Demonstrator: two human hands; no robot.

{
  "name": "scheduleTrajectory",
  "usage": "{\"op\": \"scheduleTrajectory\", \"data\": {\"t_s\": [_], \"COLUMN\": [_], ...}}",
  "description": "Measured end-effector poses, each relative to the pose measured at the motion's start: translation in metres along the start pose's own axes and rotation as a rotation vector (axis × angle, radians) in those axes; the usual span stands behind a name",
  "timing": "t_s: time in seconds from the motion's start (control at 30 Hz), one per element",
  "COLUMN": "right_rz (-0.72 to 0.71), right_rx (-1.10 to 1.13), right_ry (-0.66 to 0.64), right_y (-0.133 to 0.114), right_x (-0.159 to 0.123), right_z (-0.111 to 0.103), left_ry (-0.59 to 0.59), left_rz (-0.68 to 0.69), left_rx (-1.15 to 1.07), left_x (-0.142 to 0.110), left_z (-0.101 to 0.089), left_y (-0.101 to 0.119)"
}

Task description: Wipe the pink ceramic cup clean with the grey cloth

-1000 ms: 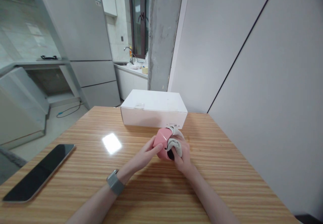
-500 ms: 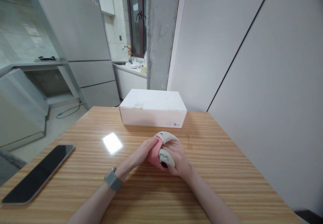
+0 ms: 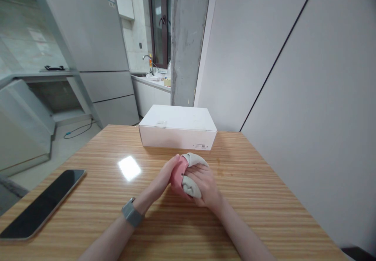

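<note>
Close together over the table, both hands work on one small pink object. My left hand (image 3: 165, 174) is closed round the far left side of the rounded, smooth pink object (image 3: 177, 178), whose exact kind I cannot make out. My right hand (image 3: 205, 182) is closed on a light grey cloth (image 3: 191, 187) and presses it to the object's right side. Part of the cloth bulges out under the fingers and another part folds over the top. A small dark spot shows on the pink surface beside the cloth. The object's right side is hidden.
A white box (image 3: 176, 136) stands on the wood-grain table (image 3: 111, 210) beyond my hands. At the left edge lies a dark, flat tablet-like slab (image 3: 44, 202). A white wall (image 3: 293, 96) borders the right side; a fridge (image 3: 96, 29) stands behind.
The pink object has turned a little in my left hand, and more of its surface shows. The black patch below the cloth is now hidden. My right hand and the cloth have shifted slightly left.
</note>
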State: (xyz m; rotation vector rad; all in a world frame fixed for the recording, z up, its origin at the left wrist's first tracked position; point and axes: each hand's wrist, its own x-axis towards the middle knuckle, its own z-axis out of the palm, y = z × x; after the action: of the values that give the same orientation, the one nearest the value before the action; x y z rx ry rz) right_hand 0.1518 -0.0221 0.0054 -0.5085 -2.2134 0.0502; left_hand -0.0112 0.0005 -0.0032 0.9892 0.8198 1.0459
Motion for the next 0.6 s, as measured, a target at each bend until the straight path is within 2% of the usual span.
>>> {"op": "scheduleTrajectory", "data": {"t_s": [0.07, 0.17, 0.33, 0.47, 0.5, 0.6], "right_rz": [-0.028, 0.052, 0.252, 0.571, 0.684, 1.010], "right_rx": [-0.018, -0.010, 0.122, 0.385, 0.456, 0.603], "right_ry": [-0.010, 0.023, 0.165, 0.405, 0.499, 0.898], "right_y": [-0.002, -0.001, 0.005, 0.012, 0.015, 0.028], "right_x": [0.000, -0.002, -0.003, -0.006, -0.007, -0.008], "right_z": [0.003, 0.003, 0.001, 0.011, 0.013, 0.011], "left_ry": [0.000, -0.077, -0.087, -0.044, -0.012, 0.129], "left_rz": [0.061, 0.126, 0.064, 0.120, 0.115, 0.019], "left_rx": [0.083, 0.214, 0.198, 0.128, 0.102, 0.046], "left_x": [-0.001, -0.008, -0.016, -0.010, -0.008, -0.004], "left_z": [0.000, 0.003, 0.007, 0.006, 0.005, 0.000], "left_y": [0.004, 0.015, 0.018, 0.011, 0.010, 0.010]}}
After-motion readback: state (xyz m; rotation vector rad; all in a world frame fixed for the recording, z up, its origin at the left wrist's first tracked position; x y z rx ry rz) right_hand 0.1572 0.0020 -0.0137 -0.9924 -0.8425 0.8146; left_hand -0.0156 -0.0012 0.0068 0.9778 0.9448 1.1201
